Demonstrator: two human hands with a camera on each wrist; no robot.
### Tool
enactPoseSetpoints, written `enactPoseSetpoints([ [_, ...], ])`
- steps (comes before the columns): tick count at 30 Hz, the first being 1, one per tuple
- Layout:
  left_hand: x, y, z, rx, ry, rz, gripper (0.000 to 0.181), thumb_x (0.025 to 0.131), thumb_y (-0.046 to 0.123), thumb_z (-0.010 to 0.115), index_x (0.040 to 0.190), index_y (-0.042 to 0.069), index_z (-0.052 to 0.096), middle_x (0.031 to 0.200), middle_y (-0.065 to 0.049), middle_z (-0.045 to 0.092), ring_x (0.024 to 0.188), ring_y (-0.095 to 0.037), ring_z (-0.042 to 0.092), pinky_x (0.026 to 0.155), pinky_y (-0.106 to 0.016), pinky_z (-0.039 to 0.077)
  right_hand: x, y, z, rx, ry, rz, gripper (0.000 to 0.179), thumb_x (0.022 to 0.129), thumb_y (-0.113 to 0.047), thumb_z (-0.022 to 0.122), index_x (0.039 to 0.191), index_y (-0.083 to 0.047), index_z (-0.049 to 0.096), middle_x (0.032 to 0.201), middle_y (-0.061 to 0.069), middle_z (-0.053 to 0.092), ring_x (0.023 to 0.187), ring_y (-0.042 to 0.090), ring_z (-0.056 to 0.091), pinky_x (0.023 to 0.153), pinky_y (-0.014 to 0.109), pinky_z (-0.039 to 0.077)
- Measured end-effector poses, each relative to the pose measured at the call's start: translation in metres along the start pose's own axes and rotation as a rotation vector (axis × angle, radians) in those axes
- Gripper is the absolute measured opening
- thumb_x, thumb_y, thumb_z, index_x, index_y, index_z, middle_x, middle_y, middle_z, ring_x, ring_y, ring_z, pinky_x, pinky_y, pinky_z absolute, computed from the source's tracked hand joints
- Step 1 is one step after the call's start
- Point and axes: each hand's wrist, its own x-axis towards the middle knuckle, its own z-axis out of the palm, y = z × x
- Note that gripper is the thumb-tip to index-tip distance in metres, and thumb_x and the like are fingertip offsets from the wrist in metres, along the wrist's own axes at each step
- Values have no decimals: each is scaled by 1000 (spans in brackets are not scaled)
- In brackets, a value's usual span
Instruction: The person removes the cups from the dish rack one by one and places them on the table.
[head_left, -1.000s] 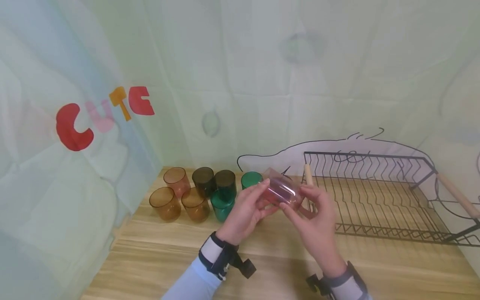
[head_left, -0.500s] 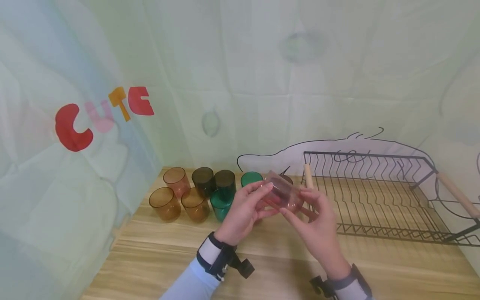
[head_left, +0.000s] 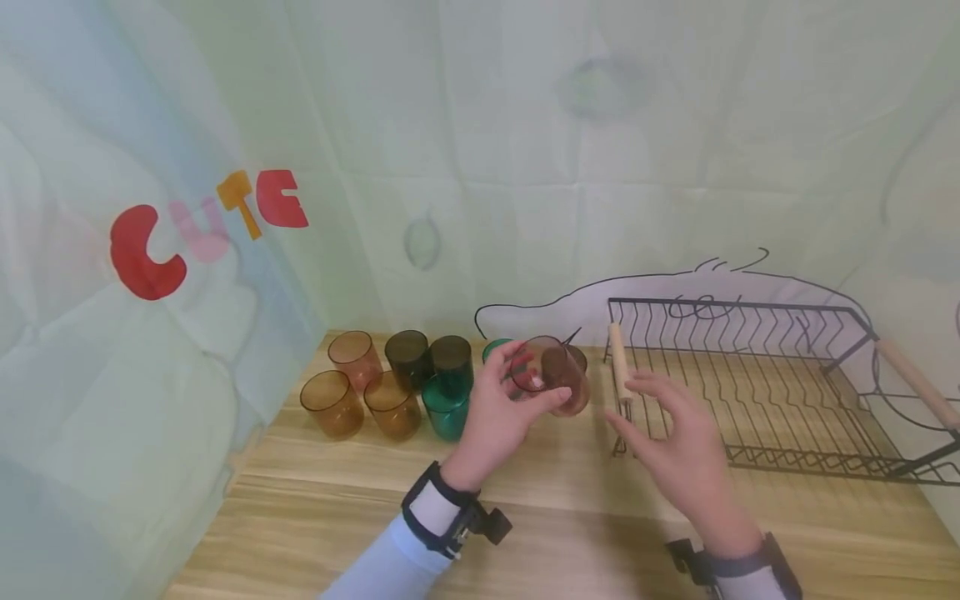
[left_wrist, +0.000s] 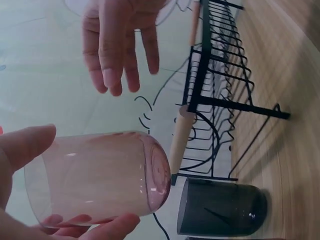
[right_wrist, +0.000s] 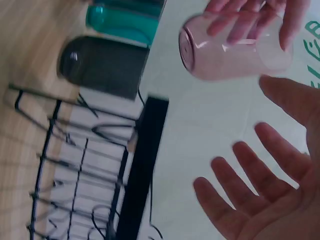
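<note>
My left hand (head_left: 491, 425) holds a pink see-through drinking glass (left_wrist: 100, 175) above the table. Its thumb lies on one side of the glass and several fingers on the other. In the head view the rim tilts up and toward me. Apart from the glass, to its right, is my right hand (head_left: 690, 450), fingers spread and nothing held. It is near the left wooden handle (head_left: 619, 358) of a black wire dish rack (head_left: 727, 305). A dark grey glass (left_wrist: 222, 207) stands behind the pink one and is partly covered by it in the head view.
Left of my hands stand amber glasses (head_left: 332, 408), a salmon glass (head_left: 354, 362), dark glasses (head_left: 452, 367) and a teal glass (head_left: 446, 408). My left hand partly hides a green glass (head_left: 495, 346). A printed cloth (head_left: 510, 208) hangs behind the wooden table (head_left: 322, 517).
Both hands held the pink glass earlier. My right hand has let go and moved right. The left hand has turned the glass so its rim now faces up toward me.
</note>
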Motion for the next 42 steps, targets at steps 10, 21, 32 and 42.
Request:
enactPoseSetpoints([
  [10, -1, -33, 17, 137, -16, 159, 80, 68, 31, 82, 134, 17, 39, 129, -2, 47, 117, -18, 47, 92, -35, 42, -9, 8, -24, -207, -270, 72, 48, 75, -35, 76, 116, -13, 61, 117, 6, 59, 108, 29, 52, 90, 51, 42],
  [21, -8, -58, 31, 411, -30, 164, 81, 70, 33, 81, 136, 18, 37, 130, 4, 47, 117, -7, 43, 93, -27, 39, -15, 17, -31, -243, -454, 192, 47, 70, -35, 78, 109, -12, 65, 109, 5, 63, 102, 28, 56, 87, 49, 44],
  [32, -12, -78, 39, 513, -66, 118, 83, 73, 36, 78, 140, 14, 33, 136, -2, 42, 124, -10, 36, 99, -28, 32, -18, 21, -32, -281, -473, 203, 34, 68, -33, 79, 96, -17, 69, 96, -2, 64, 87, 17, 59, 76, 42, 49],
  [42, -9, -92, 45, 564, -67, 94, 82, 74, 34, 78, 139, 12, 33, 134, -6, 44, 122, -11, 39, 97, -26, 34, -18, 22, -32, -290, -474, 212, 24, 68, -30, 79, 88, -21, 68, 89, -6, 64, 79, 12, 59, 70, 38, 50],
])
